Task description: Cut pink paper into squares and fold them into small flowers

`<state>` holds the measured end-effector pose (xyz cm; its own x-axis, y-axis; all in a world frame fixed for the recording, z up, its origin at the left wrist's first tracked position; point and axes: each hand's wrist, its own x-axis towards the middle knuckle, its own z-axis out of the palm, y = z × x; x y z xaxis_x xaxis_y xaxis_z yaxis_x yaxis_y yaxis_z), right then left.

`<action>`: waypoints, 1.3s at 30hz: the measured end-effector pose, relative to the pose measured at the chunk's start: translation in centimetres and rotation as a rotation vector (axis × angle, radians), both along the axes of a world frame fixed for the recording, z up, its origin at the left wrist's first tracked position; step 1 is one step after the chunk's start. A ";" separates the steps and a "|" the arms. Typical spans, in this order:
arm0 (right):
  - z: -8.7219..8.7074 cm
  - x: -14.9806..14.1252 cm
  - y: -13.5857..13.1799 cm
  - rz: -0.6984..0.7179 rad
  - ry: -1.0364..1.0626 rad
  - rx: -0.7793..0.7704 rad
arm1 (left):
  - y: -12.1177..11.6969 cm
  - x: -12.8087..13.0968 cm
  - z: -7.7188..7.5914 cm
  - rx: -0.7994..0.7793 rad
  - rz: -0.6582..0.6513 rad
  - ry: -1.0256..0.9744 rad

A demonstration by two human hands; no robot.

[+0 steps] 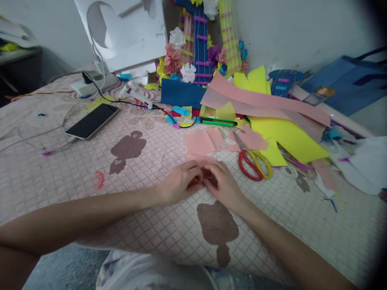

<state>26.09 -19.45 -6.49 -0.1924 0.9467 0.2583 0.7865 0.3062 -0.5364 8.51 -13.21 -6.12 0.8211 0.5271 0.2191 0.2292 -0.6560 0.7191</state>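
My left hand [183, 181] and my right hand [225, 185] meet over the table, their fingers curled and pinched together. Between the fingertips is a small piece of pink paper [204, 159], its edge showing above them; most of it is hidden by the fingers. Just beyond the hands lie pink paper squares [198, 141] and torn-looking pink scraps [250, 138]. To the right of my right hand rest scissors [251, 164] with one red and one yellow handle loop. A green cutter knife [219, 121] lies behind the pink squares.
A phone [92, 121] on a cable and a glue gun [136, 94] sit at the left. Yellow sheets [290, 137], long pink strips [266, 100] and a roll of tape [289, 172] lie right. Decorated paper guitars [201, 48] stand at the back beside a white panel [133, 36].
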 end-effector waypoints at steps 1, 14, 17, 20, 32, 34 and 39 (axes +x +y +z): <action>0.1 0.1 -0.1 -0.013 -0.021 0.012 | 0.0 0.0 -0.1 0.007 -0.001 0.003; 0.3 1.7 0.1 -0.114 -0.013 0.104 | 0.2 0.0 0.1 -0.014 0.011 0.028; -0.2 1.1 0.2 -0.105 -0.013 0.059 | 0.4 0.0 0.1 -0.035 0.036 0.047; -0.4 1.6 0.4 -0.130 0.024 0.033 | 0.8 0.0 0.1 -0.090 0.027 0.062; -0.5 4.3 1.7 -0.152 0.172 -0.025 | 1.5 0.1 0.0 -0.020 0.003 0.096; -0.1 4.1 2.1 -0.157 0.132 -0.022 | 1.5 0.2 0.0 -0.002 0.010 0.097; 0.8 3.5 3.7 -0.148 0.099 -0.092 | 1.4 -0.1 0.0 -0.101 -0.007 0.031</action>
